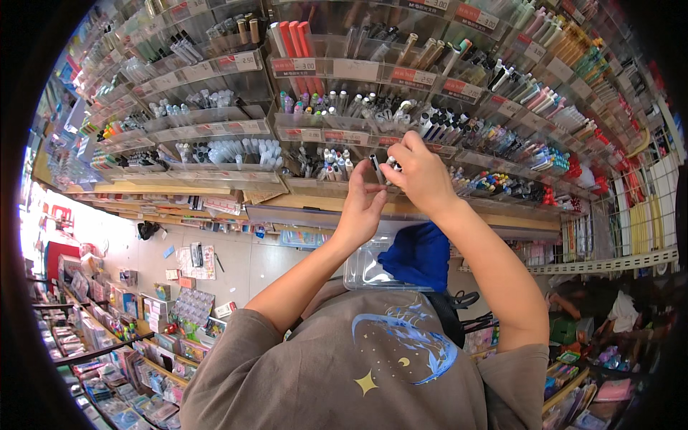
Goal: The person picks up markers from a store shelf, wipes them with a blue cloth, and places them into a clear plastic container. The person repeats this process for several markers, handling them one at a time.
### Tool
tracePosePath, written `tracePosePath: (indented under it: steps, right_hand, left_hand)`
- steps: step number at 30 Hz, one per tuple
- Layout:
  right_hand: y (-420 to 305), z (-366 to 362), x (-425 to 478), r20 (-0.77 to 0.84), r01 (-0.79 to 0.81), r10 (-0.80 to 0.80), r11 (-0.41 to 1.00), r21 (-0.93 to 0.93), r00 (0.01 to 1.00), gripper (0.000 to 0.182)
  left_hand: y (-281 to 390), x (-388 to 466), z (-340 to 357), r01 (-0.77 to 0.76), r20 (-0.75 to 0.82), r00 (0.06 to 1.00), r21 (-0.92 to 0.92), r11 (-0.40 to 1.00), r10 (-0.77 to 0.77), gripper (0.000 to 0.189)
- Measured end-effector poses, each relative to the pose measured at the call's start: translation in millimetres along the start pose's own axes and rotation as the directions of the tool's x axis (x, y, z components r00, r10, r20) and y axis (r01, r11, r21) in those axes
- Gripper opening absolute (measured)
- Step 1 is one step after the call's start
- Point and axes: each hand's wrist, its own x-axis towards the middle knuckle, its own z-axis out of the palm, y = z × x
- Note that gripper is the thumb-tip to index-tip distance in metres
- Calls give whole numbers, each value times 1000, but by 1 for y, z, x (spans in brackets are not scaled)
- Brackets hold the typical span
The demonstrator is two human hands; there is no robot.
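Note:
In front of the clear plastic pen rack (355, 69), my left hand (363, 207) holds a dark-capped pen (375, 165) upright between thumb and fingers. Just right of it, my right hand (422, 172) has its fingers curled around the white and black ends of one or more pens (395, 164); how many is hidden. A bunch of white-capped pens (335, 164) stands in the lowest rack row, left of my hands. Below my wrists are a clear plastic box (360, 267) and a dark blue cloth (416, 255) partly over it.
Tiered rows of pens with price tags curve around me. A wooden shelf edge (516, 219) runs under the rack. A wire grid (658, 193) stands at right. Behind me at lower left are display shelves of stationery (134, 365), with loose items on the tiled floor (242, 258).

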Motion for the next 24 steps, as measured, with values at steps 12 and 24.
tracePosePath:
  steps: [12,24]
  right_hand:
    - [-2,5,-17,126,-285,260,922,262,957,55]
    - [11,10,-26,-120,-40,69,971,234,990,18]
  left_hand:
    - [12,16,3,-223,1,973,262,939,230,52]
    - [16,20,12,-322,-73,932,290,901,356,41]
